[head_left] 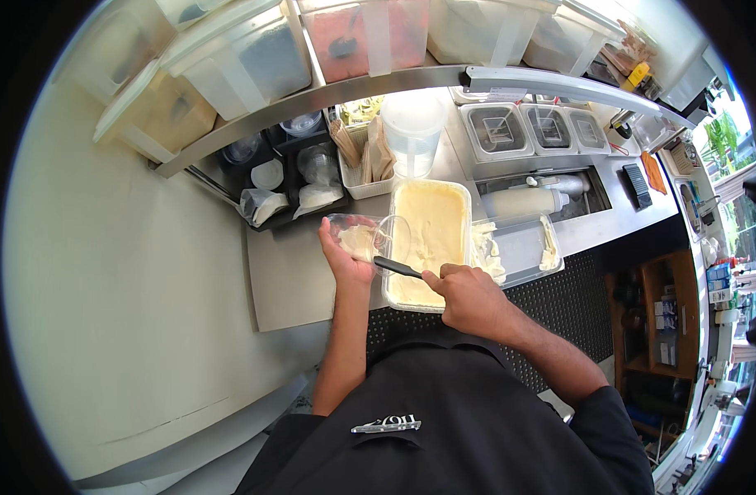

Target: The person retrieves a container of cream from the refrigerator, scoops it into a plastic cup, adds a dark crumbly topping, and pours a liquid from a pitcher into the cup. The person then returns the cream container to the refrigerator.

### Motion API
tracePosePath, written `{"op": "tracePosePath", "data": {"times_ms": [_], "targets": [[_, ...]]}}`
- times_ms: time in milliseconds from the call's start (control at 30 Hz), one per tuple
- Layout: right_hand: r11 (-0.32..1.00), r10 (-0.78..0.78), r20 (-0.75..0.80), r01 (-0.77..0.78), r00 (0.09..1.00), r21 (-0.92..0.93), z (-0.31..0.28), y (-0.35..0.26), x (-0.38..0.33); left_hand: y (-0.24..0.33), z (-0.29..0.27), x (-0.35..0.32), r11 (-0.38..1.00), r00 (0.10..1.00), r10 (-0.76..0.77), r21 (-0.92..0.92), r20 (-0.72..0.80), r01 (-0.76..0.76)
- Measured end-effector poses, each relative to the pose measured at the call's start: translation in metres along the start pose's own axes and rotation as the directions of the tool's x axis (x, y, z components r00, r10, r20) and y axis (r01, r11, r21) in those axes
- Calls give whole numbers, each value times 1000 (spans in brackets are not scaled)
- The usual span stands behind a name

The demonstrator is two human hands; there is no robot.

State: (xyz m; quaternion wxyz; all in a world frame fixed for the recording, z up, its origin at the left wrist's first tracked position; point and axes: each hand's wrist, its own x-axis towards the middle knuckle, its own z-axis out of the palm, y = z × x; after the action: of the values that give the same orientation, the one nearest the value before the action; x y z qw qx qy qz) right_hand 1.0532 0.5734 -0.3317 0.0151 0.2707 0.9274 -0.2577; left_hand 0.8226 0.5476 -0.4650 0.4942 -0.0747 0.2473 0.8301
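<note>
My left hand (346,261) is wrapped round a clear plastic cup (338,221), tilted on its side with its mouth toward the right. Pale cream-coloured stuff clings inside it. In my right hand (475,304) is a spatula with a black handle (399,267). Its far end reaches to the cup, where the cream partly hides the blade. Below and beside both hands stands a white rectangular tub (469,196) filled with pale yellow cream, its surface uneven in the middle. Touching its right side lies a clear lid (522,239) smeared with cream lumps.
Behind the tub stand a tall translucent bucket (412,132) and a white basket (369,190) with wooden sticks. A black organiser (289,169) holds cups and lids. Lidded containers (497,130) and a white bottle (522,202) are at right. Bins (365,37) line the shelf overhead.
</note>
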Motion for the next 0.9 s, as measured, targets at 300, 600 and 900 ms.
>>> {"op": "tracePosePath", "data": {"times_ms": [300,600,900], "targets": [[920,189,23,-185,982,347,-19,11,6,10,-12,11,978,980,182,-85,-85,-189],[899,55,99,-92,994,428,5,27,21,14,-2,25,967,972,235,-111,25,-231],[921,160,-54,-130,986,367,-32,75,-17,56,-51,32,958,954,284,-19,-100,-287]]}}
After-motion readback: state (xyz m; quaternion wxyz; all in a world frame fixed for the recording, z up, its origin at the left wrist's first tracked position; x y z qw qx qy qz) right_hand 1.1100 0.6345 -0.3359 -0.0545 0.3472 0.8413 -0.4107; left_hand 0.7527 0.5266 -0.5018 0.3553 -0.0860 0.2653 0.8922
